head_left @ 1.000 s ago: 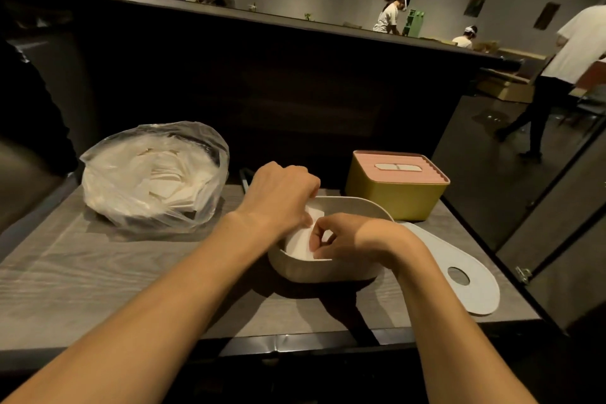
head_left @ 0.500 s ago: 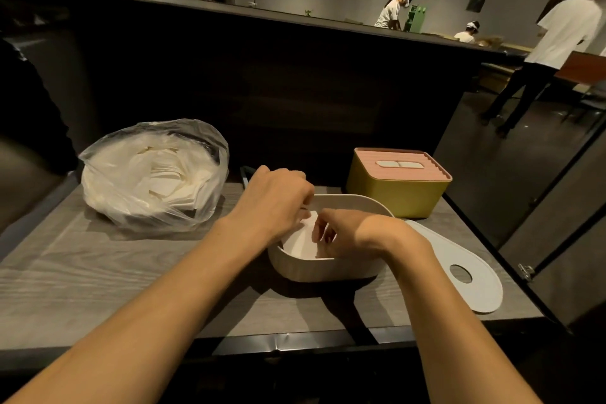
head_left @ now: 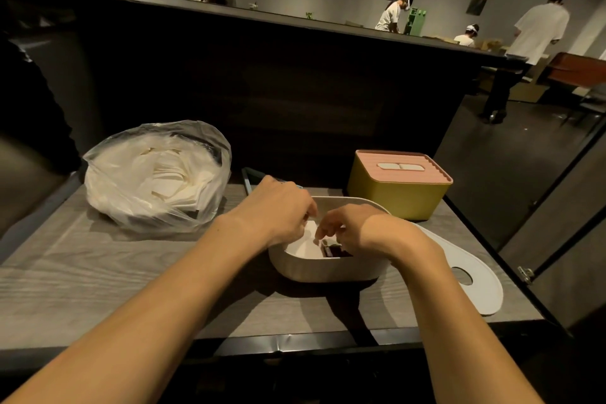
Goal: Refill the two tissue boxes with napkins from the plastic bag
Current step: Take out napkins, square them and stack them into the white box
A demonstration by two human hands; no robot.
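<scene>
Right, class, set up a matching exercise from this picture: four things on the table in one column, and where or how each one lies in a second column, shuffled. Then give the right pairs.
Things
1. plastic bag
2. white box
3. yellow box
4. white lid

Places or states
A. closed, with a pink top, at the back right
B. lying flat at the table's right edge, with a round hole in it
C. open, with both hands reaching into it
D. at the back left, full of napkins

Pairs: 1-D, 2-C, 3-A, 4-B
</scene>
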